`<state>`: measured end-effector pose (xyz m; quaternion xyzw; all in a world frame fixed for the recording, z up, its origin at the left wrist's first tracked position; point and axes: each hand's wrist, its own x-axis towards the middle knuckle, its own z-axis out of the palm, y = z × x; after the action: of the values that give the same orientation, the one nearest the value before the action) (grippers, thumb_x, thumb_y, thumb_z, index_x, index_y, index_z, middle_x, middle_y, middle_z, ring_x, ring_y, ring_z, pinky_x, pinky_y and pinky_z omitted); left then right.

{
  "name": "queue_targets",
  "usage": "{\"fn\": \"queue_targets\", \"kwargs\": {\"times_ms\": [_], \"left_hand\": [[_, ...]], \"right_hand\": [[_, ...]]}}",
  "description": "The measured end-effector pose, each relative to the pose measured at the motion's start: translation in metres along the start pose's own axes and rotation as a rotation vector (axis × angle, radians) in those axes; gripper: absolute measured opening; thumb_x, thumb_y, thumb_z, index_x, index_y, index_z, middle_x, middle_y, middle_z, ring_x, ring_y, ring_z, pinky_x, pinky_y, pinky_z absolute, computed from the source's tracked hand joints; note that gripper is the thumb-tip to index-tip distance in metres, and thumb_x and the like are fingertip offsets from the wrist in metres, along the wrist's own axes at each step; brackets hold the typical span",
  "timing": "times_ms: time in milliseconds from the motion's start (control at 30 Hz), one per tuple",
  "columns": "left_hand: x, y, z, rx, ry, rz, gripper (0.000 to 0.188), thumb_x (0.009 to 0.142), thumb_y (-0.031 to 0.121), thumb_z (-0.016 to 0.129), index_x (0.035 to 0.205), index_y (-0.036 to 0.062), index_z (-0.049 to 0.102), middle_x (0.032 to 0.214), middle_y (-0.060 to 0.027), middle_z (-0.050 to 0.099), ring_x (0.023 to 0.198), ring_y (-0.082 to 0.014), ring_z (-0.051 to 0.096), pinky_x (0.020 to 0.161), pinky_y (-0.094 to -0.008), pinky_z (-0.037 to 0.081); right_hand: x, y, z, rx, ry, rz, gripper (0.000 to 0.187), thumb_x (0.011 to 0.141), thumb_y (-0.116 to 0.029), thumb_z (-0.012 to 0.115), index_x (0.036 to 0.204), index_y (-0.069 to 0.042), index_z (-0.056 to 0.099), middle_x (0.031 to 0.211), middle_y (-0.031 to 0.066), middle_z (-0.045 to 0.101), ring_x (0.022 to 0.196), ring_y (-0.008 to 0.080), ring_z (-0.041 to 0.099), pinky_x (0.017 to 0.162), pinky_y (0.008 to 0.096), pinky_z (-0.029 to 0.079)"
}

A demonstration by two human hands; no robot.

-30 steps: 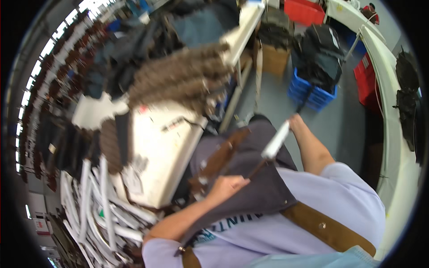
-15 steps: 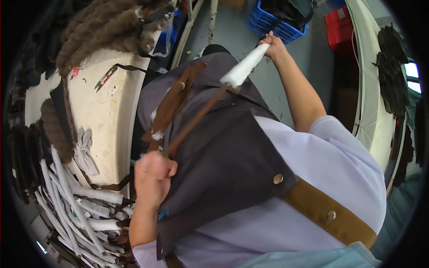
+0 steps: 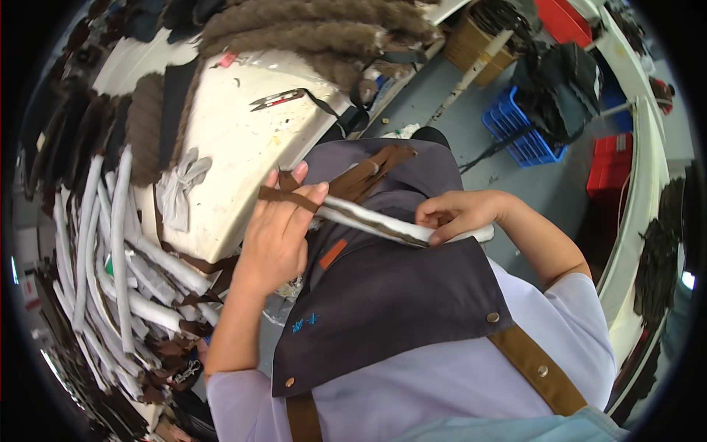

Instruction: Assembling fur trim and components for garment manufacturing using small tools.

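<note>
A long white padded strip (image 3: 357, 214) with a dark brown seam line along its length stretches across my lap. Its left end runs into a flat brown ribbon (image 3: 291, 197), which passes over the fingers of my left hand (image 3: 280, 236), closed on it. My right hand (image 3: 468, 214) pinches the strip near its other end, thumb on the near side; a short white tail sticks out past the palm. Behind the strip, a bundle of brown ribbons (image 3: 372, 173) lies on my dark apron (image 3: 390, 287).
On the white table (image 3: 243, 162) at left lie red-handled thread snips (image 3: 278, 99), a knotted pale cloth (image 3: 180, 188) and brown fur strips (image 3: 294, 33). Many white rolled strips (image 3: 121, 250) are piled at lower left. A blue crate (image 3: 523, 132) and red bin (image 3: 610, 166) stand at right.
My right hand has come back from its far outstretched reach, and my left hand has risen toward it from a fist. The white strip now lies between them; the view has shifted too.
</note>
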<state>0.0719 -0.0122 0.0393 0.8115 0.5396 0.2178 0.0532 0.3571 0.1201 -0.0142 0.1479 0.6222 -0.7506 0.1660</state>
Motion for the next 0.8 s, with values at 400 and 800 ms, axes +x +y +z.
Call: {"fn": "queue_targets", "kwargs": {"times_ms": [400, 800], "left_hand": [[0.047, -0.152, -0.019, 0.73, 0.196, 0.067, 0.011, 0.075, 0.011, 0.049, 0.085, 0.0102, 0.051, 0.085, -0.0024, 0.053, 0.083, -0.0195, 0.053, 0.08, -0.0344, 0.037], [0.043, -0.241, 0.011, 0.519, 0.192, -0.582, 0.044, 0.086, 0.045, 0.048, 0.071, 0.0074, 0.066, 0.071, -0.0208, 0.059, 0.071, -0.0393, 0.058, 0.065, -0.0449, 0.047]], "right_hand": [[0.223, -0.118, -0.012, 0.735, 0.169, -0.257, 0.017, 0.089, -0.018, 0.051, 0.087, -0.002, 0.052, 0.065, 0.0026, 0.05, 0.05, 0.0091, 0.046, 0.045, 0.0201, 0.039], [0.234, -0.11, 0.01, 1.323, -0.276, -0.077, 0.009, 0.089, -0.009, 0.049, 0.082, -0.006, 0.045, 0.059, -0.0047, 0.04, 0.046, 0.0025, 0.035, 0.046, 0.0165, 0.032]]}}
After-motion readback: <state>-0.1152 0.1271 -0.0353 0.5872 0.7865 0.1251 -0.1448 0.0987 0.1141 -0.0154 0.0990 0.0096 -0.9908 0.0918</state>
